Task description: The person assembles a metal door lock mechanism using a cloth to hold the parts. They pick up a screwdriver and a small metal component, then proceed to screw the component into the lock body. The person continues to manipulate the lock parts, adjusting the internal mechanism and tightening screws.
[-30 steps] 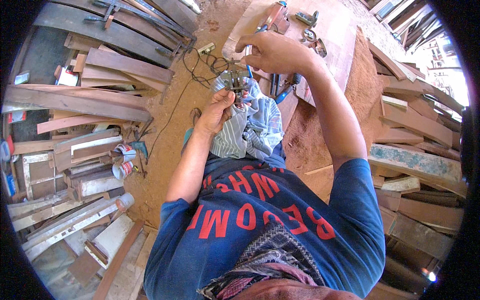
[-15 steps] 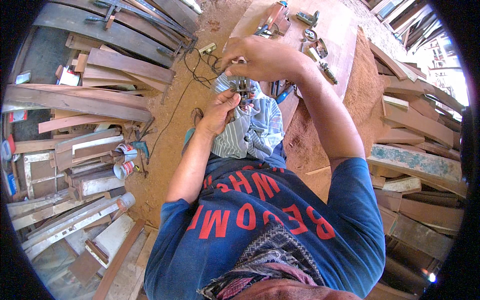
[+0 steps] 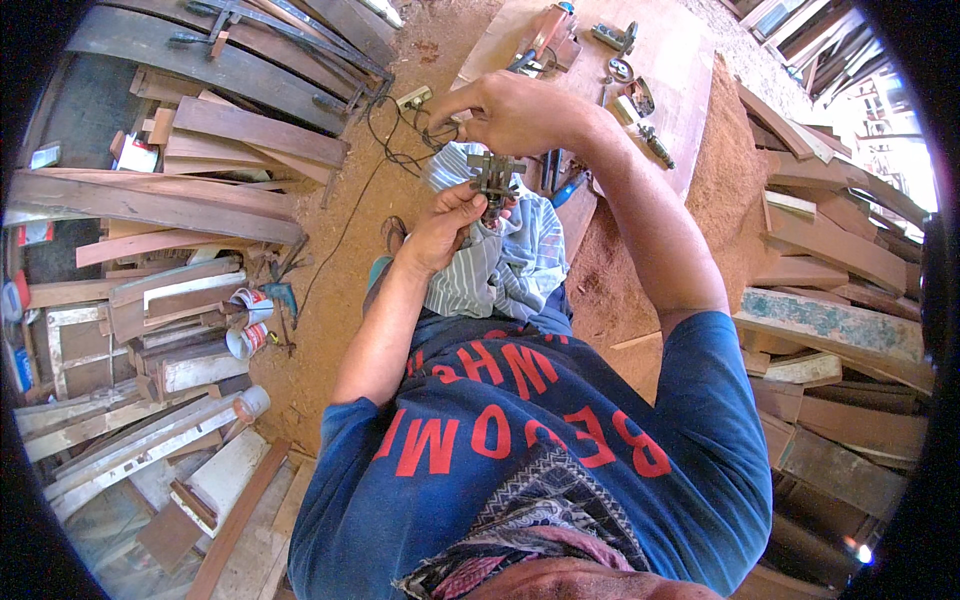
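Dark metal makes up the small part (image 3: 493, 180) that the left hand (image 3: 445, 225) holds upright above the person's lap, thumb and fingers closed on its lower end. The right hand (image 3: 515, 110) is just beyond it, fingers half bent; whether it grips anything cannot be told. A striped cloth (image 3: 515, 265) lies bunched across the lap, under the part.

To the left, two red-and-white tubs (image 3: 247, 340) are close together beside a teal drill (image 3: 283, 298); what they hold is too small to make out. Nearer the person, a pale cup (image 3: 252, 403) sits at the end of a long white board (image 3: 150, 455), its contents also unclear. Ahead, a power tool (image 3: 550, 40) and loose metal pieces (image 3: 615, 38) lie on a wooden sheet (image 3: 675, 95), with sawdust (image 3: 725, 190) heaped along its right edge.
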A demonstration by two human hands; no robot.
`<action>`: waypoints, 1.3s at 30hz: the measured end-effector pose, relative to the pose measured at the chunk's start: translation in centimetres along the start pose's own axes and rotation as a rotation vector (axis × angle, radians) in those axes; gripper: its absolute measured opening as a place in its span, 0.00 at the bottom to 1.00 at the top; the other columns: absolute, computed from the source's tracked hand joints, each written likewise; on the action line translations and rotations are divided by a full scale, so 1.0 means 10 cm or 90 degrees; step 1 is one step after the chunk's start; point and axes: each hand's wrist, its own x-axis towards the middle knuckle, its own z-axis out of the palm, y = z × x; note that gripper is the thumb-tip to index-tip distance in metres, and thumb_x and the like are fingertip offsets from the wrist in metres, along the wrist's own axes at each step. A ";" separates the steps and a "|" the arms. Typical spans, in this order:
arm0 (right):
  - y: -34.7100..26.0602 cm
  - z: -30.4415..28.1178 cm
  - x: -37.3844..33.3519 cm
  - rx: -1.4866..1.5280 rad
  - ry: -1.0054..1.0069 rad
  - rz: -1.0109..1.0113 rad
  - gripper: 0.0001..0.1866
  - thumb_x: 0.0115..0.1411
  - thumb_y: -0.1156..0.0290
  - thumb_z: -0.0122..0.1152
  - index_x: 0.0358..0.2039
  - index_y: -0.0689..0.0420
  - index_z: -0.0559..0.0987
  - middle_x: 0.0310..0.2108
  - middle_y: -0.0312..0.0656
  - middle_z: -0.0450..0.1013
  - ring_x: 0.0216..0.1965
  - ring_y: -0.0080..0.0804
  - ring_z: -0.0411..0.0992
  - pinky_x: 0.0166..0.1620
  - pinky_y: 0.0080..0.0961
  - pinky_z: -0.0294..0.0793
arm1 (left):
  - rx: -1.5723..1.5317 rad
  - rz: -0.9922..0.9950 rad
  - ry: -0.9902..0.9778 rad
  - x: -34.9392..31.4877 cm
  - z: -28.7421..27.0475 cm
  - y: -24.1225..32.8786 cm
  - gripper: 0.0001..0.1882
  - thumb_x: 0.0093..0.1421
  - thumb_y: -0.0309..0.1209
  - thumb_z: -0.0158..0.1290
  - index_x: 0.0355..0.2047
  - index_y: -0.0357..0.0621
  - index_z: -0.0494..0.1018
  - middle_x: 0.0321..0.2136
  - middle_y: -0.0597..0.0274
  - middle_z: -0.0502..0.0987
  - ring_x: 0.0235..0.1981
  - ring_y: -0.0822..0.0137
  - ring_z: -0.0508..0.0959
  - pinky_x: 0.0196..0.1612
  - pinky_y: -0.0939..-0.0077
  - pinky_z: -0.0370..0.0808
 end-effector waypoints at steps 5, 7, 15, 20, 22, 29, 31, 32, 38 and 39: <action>-0.07 -0.16 -0.09 0.014 -0.073 0.061 0.14 0.64 0.69 0.56 0.45 0.56 0.85 0.39 0.50 0.82 0.41 0.44 0.81 0.49 0.37 0.78 | 0.071 0.011 0.013 -0.03 0.12 0.08 0.20 0.68 0.33 0.59 0.57 0.37 0.74 0.47 0.60 0.83 0.45 0.71 0.81 0.50 0.75 0.75; -0.08 -0.19 -0.15 0.007 -0.075 0.124 0.14 0.64 0.71 0.55 0.46 0.56 0.85 0.39 0.50 0.82 0.41 0.43 0.81 0.48 0.37 0.78 | 0.106 -0.015 0.084 0.00 0.27 0.08 0.27 0.63 0.32 0.66 0.60 0.40 0.71 0.43 0.66 0.82 0.42 0.76 0.80 0.46 0.77 0.76; 0.17 -0.25 -0.68 0.003 -0.001 -0.027 0.21 0.59 0.78 0.60 0.54 0.53 0.82 0.57 0.46 0.76 0.61 0.44 0.72 0.63 0.38 0.72 | 0.217 0.078 0.137 0.00 0.53 -0.04 0.34 0.59 0.32 0.69 0.63 0.43 0.67 0.42 0.69 0.80 0.40 0.76 0.78 0.44 0.78 0.78; 0.02 -0.40 -0.78 0.005 -0.094 0.039 0.26 0.56 0.76 0.69 0.57 0.52 0.81 0.64 0.44 0.72 0.66 0.45 0.68 0.66 0.39 0.69 | 0.185 0.065 0.043 -0.01 0.45 -0.08 0.36 0.59 0.32 0.69 0.65 0.42 0.66 0.43 0.68 0.80 0.42 0.76 0.78 0.46 0.78 0.78; -0.07 -0.45 -0.80 -0.007 -0.101 0.066 0.27 0.55 0.74 0.71 0.58 0.52 0.80 0.64 0.43 0.72 0.66 0.46 0.68 0.66 0.40 0.69 | 0.143 0.055 0.017 -0.03 0.46 -0.04 0.36 0.59 0.31 0.69 0.65 0.40 0.66 0.43 0.70 0.79 0.43 0.79 0.77 0.47 0.80 0.76; -0.12 -0.42 -0.87 -0.082 -0.071 0.058 0.26 0.54 0.72 0.73 0.56 0.55 0.81 0.62 0.44 0.73 0.64 0.46 0.70 0.65 0.40 0.71 | 0.180 0.068 0.070 -0.03 0.56 -0.03 0.30 0.57 0.30 0.70 0.59 0.42 0.73 0.40 0.71 0.80 0.40 0.78 0.77 0.44 0.79 0.75; -0.12 -0.39 -0.91 -0.088 -0.048 0.064 0.24 0.54 0.71 0.74 0.53 0.57 0.82 0.59 0.45 0.76 0.60 0.48 0.72 0.62 0.40 0.73 | 0.145 0.084 0.072 -0.02 0.57 -0.09 0.31 0.57 0.30 0.70 0.60 0.42 0.73 0.39 0.72 0.79 0.39 0.79 0.76 0.43 0.79 0.75; -0.12 -0.38 -0.93 -0.092 -0.037 0.067 0.23 0.54 0.71 0.74 0.52 0.58 0.83 0.57 0.46 0.77 0.59 0.48 0.73 0.61 0.40 0.73 | 0.151 0.083 0.085 -0.03 0.60 -0.11 0.32 0.57 0.30 0.70 0.61 0.42 0.72 0.38 0.72 0.79 0.38 0.79 0.76 0.42 0.79 0.75; -0.19 -0.37 -1.01 -0.169 -0.023 0.062 0.19 0.53 0.68 0.75 0.45 0.60 0.84 0.47 0.47 0.81 0.48 0.51 0.77 0.52 0.41 0.76 | 0.258 0.083 0.130 -0.10 0.68 -0.15 0.35 0.57 0.31 0.70 0.63 0.40 0.70 0.37 0.73 0.78 0.35 0.80 0.74 0.39 0.81 0.74; -0.20 -0.36 -1.03 -0.162 -0.016 0.070 0.18 0.53 0.67 0.75 0.44 0.60 0.84 0.46 0.47 0.81 0.48 0.51 0.77 0.51 0.41 0.76 | 0.267 0.078 0.135 -0.11 0.69 -0.14 0.35 0.57 0.31 0.70 0.63 0.39 0.69 0.37 0.72 0.78 0.35 0.81 0.73 0.38 0.81 0.73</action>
